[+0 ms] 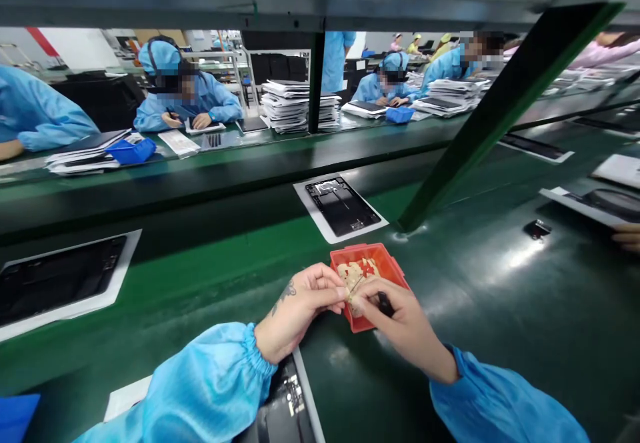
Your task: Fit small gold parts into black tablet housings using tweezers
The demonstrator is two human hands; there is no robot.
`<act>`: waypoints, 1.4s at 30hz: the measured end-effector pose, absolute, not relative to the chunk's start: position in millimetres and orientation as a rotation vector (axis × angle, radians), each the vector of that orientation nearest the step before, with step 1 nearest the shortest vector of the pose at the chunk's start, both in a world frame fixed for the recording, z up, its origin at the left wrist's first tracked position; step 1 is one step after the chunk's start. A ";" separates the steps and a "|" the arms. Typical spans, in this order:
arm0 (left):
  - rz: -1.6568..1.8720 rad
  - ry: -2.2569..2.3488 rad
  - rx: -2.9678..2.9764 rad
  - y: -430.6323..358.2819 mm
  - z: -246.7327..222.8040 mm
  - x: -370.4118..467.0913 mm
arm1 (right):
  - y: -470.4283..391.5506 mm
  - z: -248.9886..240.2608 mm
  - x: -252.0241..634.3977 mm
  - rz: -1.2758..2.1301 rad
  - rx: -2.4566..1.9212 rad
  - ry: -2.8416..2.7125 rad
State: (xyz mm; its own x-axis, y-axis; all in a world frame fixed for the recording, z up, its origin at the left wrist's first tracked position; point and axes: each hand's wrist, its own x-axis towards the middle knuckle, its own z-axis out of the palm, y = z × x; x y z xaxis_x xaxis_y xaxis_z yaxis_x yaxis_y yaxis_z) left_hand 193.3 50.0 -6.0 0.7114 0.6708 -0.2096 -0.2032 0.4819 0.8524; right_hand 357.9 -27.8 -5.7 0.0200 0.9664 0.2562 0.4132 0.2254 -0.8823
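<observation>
My left hand (300,303) and my right hand (400,323) meet over a small red tray (387,261) that holds several small tan parts (356,271). My left fingers pinch a tiny tan piece at the tray's near edge. In my right hand is a thin dark tool (384,304) whose tip points at that piece. Both arms wear light blue sleeves. Under my left forearm lies an open tablet shell (285,403) on a white carrier.
On the green belt lie an open tablet (343,206) on a white carrier ahead and another one (55,276) at left. A slanted green post (480,123) rises at right. Workers in blue sit across, behind stacks of trays (290,106). Another person's hand (627,236) shows at far right.
</observation>
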 end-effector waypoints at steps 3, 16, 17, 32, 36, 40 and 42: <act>0.615 0.547 1.068 53.0 -11.1 201.7 | -26.9 -9.3 365.2 0.747 -1.372 -1.519; 0.606 0.649 1.067 62.0 -13.5 213.2 | -27.9 -15.3 378.5 0.631 -1.501 -1.393; 0.652 0.701 1.127 64.8 -15.1 215.1 | -27.6 -17.3 380.6 0.586 -1.535 -1.342; 0.656 0.640 1.667 76.9 -15.0 231.3 | -24.2 -19.1 382.6 0.651 -1.528 -1.299; 0.625 0.560 1.428 74.5 -7.0 226.3 | -24.0 -21.4 383.2 0.683 -1.527 -1.333; 0.635 0.593 1.388 73.1 -5.4 227.1 | -23.7 -26.1 384.2 0.604 -1.647 -1.274; 0.647 0.609 1.417 72.5 -6.3 227.3 | -23.7 -27.4 384.0 0.564 -1.676 -1.274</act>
State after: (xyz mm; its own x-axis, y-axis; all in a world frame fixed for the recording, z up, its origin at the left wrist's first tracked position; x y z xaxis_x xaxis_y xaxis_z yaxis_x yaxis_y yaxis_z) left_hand 227.3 72.5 -6.3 0.6890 0.7248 -0.0010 -0.0449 0.0441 0.9980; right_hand 384.0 -23.7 -27.4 0.3576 0.9188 0.1668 0.4939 -0.0345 -0.8688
